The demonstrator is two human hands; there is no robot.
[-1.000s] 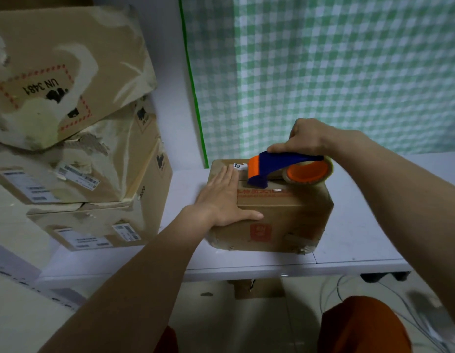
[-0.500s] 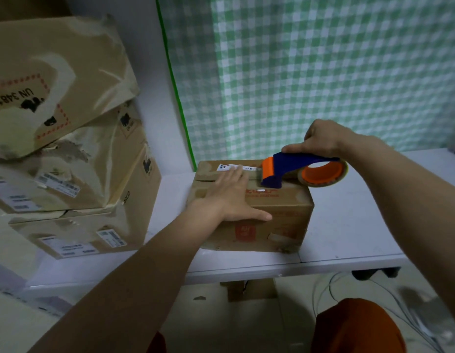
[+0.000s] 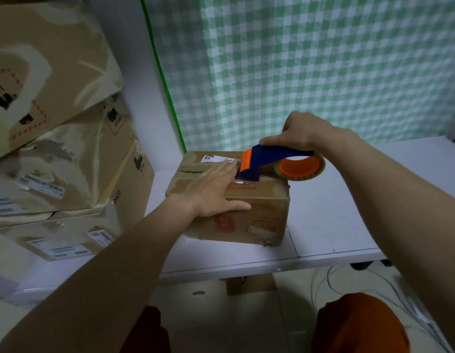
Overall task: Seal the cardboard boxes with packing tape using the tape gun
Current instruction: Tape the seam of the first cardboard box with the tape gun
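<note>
With my left hand (image 3: 211, 192) flat on the box (image 3: 259, 212) on the counter (image 3: 336, 225) and my right hand (image 3: 297, 135) gripping the tape gun (image 3: 269, 163) on its top, the tape could wrinkle or wander off the seam if the box slides.

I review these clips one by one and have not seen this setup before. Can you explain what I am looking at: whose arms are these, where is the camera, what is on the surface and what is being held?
There is no machine here: a person does the work with bare hands, filmed by a wide-angle camera worn on the head, looking forward and down. The left hand lies flat on a small cardboard box that stands on a white table. The right hand grips a blue and orange tape gun, whose front end rests on the box top. A stack of larger worn boxes stands to the left, and a green checked curtain hangs behind.
</note>
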